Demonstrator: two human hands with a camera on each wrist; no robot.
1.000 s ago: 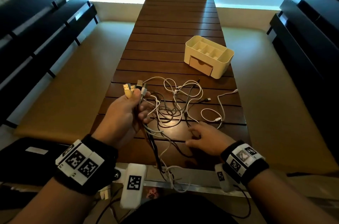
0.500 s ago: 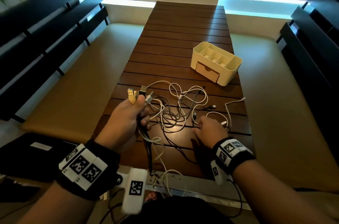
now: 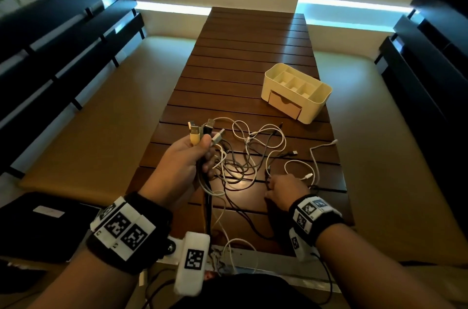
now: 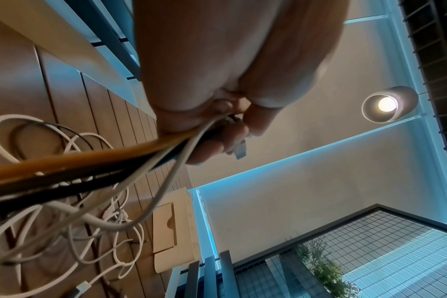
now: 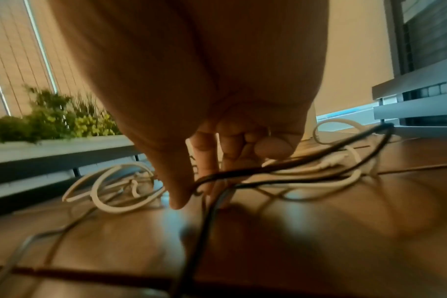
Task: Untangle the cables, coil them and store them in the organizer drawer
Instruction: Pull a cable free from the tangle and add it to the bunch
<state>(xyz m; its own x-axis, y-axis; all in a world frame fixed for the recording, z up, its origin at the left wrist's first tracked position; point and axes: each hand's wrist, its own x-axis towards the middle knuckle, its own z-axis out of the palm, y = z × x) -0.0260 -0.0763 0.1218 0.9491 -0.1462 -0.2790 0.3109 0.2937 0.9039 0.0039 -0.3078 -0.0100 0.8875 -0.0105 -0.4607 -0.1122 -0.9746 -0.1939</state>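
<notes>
Left hand grips a raised bundle of plug ends at frame centre, while right hand has advanced since a second ago to pinch a thin black cable in the tangled black-and-white cables, starting separation; cream plastic organizer drawer upper right remains closed.

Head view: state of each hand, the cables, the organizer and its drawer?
left hand: raised, grips the bunched USB plug ends.
right hand: low on the table, pinches a dark cable.
cable tangle: still knotted, uncoiled, on the table.
organizer: upright, compartments show no cables.
drawer: closed.
</notes>
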